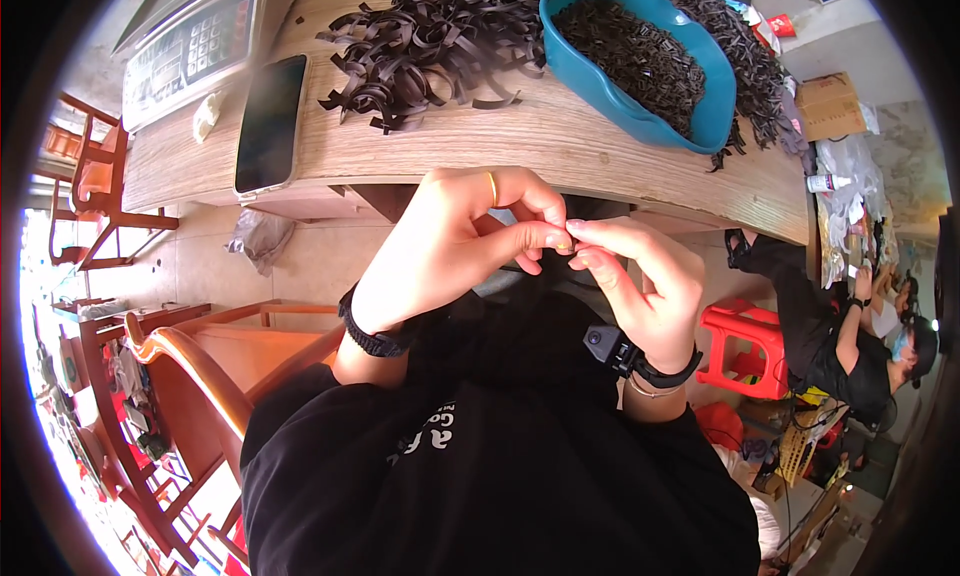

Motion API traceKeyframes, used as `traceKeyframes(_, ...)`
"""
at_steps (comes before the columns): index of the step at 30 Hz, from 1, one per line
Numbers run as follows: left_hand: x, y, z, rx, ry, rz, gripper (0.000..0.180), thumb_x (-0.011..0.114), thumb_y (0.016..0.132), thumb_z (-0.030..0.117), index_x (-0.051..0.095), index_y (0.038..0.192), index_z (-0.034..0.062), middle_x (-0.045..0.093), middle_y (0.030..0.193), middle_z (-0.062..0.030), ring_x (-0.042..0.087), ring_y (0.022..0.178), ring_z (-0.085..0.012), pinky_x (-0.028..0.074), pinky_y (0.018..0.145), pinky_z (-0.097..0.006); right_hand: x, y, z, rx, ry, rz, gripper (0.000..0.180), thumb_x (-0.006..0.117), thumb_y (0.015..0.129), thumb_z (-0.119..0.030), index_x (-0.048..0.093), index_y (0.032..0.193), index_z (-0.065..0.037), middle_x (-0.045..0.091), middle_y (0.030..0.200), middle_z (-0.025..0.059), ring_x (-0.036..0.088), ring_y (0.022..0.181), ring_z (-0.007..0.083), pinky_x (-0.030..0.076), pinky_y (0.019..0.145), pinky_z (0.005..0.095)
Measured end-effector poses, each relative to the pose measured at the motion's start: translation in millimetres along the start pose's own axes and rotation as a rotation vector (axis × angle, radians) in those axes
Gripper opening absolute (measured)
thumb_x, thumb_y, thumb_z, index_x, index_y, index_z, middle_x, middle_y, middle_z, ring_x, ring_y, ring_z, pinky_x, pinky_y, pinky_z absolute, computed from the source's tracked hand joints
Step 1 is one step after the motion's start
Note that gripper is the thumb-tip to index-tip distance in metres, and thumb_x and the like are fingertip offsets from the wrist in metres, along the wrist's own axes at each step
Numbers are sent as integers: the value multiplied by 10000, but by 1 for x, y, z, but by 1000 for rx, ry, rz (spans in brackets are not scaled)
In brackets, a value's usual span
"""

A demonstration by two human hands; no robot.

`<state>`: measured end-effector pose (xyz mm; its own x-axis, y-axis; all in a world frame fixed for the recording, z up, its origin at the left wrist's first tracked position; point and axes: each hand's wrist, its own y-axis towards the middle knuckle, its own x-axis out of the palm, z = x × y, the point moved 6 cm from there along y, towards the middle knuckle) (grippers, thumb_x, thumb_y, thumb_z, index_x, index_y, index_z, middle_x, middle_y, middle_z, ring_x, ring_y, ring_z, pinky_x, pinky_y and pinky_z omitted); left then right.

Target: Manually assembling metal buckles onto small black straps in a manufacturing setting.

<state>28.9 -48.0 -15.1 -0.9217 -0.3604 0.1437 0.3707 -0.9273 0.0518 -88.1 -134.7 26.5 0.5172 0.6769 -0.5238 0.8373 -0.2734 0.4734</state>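
Observation:
My left hand and my right hand meet in front of the table edge, above my lap. Thumbs and forefingers of both pinch one tiny dark piece between them, mostly hidden by the fingertips. A loose heap of dark brown flat strips lies on the table beyond my left hand. Past my right hand, a teal plastic tub holds many small dark pieces. More short dark strips are piled to the right of the tub.
A black-screened phone, a crumpled white tissue and a pale box with a clear window sit on the table's left. A wooden chair is at my left. To the right are a red stool and a seated person.

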Motion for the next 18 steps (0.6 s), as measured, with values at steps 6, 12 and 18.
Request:
traceKeyframes(6, 5, 0, 9, 114, 12, 1, 60, 640, 804, -16, 612, 852, -40, 603, 856, -86, 617, 732, -132, 544, 576, -237, 1, -10, 16, 279, 441, 210, 114, 624, 822, 45, 596, 932, 57, 643, 858, 92, 633, 740, 100, 508, 616, 221)
traceKeyframes(12, 5, 1, 9, 146, 142, 17, 91, 694, 765, 32, 640, 831, -1, 617, 837, -47, 607, 729, -117, 495, 541, -219, 4, -10, 18, 272, 258, 16, 109, 617, 826, 35, 581, 925, 66, 637, 854, 88, 640, 729, 109, 495, 630, 211)
traceKeyframes(18, 11, -5, 35, 753, 613, 115, 310, 794, 558, 121, 687, 843, 67, 629, 793, -24, 562, 711, -175, 451, 612, -294, 6, -13, 22, 407, 598, 3, 78, 565, 871, 11, 542, 921, 66, 606, 844, 76, 614, 756, 107, 499, 666, 221)
